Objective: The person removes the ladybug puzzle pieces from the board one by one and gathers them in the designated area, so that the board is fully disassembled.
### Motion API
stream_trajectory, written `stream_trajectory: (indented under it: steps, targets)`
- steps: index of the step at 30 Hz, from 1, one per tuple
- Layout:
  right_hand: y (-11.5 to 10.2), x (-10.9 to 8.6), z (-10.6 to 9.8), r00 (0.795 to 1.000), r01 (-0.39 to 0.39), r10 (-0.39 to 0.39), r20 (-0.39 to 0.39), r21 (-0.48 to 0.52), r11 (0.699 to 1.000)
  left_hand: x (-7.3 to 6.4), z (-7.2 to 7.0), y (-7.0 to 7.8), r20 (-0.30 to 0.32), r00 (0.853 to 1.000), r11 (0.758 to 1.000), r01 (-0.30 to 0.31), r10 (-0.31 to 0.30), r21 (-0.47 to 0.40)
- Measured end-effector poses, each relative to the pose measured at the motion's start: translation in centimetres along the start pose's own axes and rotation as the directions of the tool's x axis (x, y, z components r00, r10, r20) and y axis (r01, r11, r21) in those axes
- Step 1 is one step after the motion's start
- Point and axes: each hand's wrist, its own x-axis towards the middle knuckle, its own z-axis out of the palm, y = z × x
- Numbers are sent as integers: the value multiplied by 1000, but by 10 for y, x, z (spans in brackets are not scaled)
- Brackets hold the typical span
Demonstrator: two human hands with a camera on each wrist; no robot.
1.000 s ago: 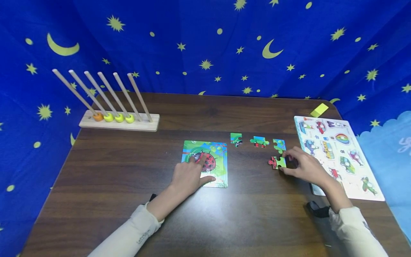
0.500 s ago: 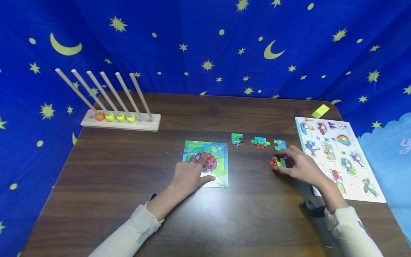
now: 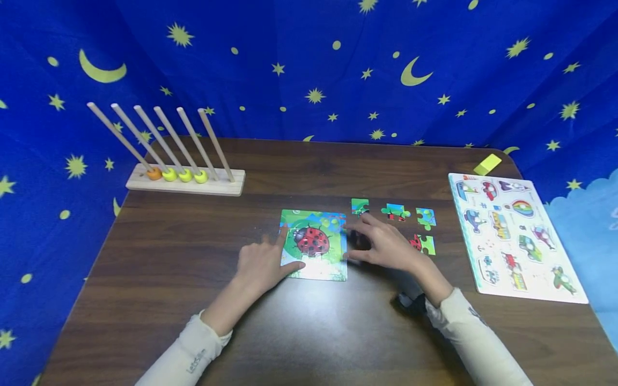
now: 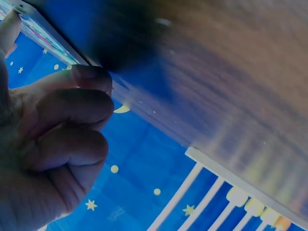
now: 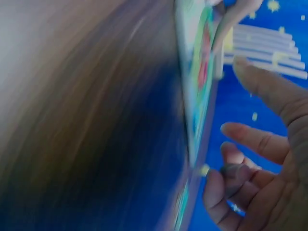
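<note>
A square ladybug jigsaw puzzle (image 3: pixel 318 273) lies on the table between my two hands in the head view. My left hand (image 3: pixel 260 265) rests at its left side, index finger along the left edge and thumb at the lower part. In the left wrist view the other fingers (image 4: pixel 72 108) of that hand are folded in. My right hand (image 3: pixel 386 247) is at the puzzle's right edge, thumb and index finger spread apart. The right wrist view shows nothing between its fingers (image 5: pixel 260 142). Loose jigsaw pieces lie to the right, one partly behind my right hand: a ladybug piece (image 3: pixel 428 245).
Further loose pieces are a green one (image 3: pixel 359 206), a blue-green one (image 3: pixel 396 210) and another (image 3: pixel 426 216). A vehicle picture board (image 3: pixel 497 249) lies at right, with a yellow block (image 3: pixel 487 164) behind it. A wooden peg stand (image 3: pixel 227 185) with beads is at back left.
My right hand has left the ladybug piece and moved left to the puzzle's right edge. My left hand has slid left off the ladybug picture to the puzzle's left edge.
</note>
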Motion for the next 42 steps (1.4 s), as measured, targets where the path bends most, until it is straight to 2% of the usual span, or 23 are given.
stream_trajectory:
  steps: [6, 11, 23, 28, 32, 38, 42]
  targets:
    - [-23, 29, 18, 995, 60, -59, 76, -11, 998, 1, 1, 2, 14, 1000, 1000, 13, -13, 17]
    - [-29, 41, 29, 994, 48, -45, 105, -34, 998, 2, 2, 3, 23, 1000, 1000, 6, -6, 21]
    - [-35, 45, 33, 995, 30, -32, 96, 27, 999, 1, 1, 2, 0, 1000, 1000, -2, 2, 19]
    - [-38, 45, 34, 996, 1, -4, 91, 41, 999, 0, 2, 3, -18, 1000, 1000, -17, 17, 12]
    - [-42, 43, 36, 998, -15, 14, 66, 13, 1000, -1, 1, 2, -17, 1000, 1000, -22, 23, 18]
    - [-47, 41, 41, 1000, 11, -11, -8, -38, 999, -1, 1, 0, -9, 1000, 999, -30, 30, 16]
    - [-48, 40, 43, 1000, 8, -8, -6, -35, 999, -1, 2, -1, -7, 1000, 1000, -29, 29, 7]
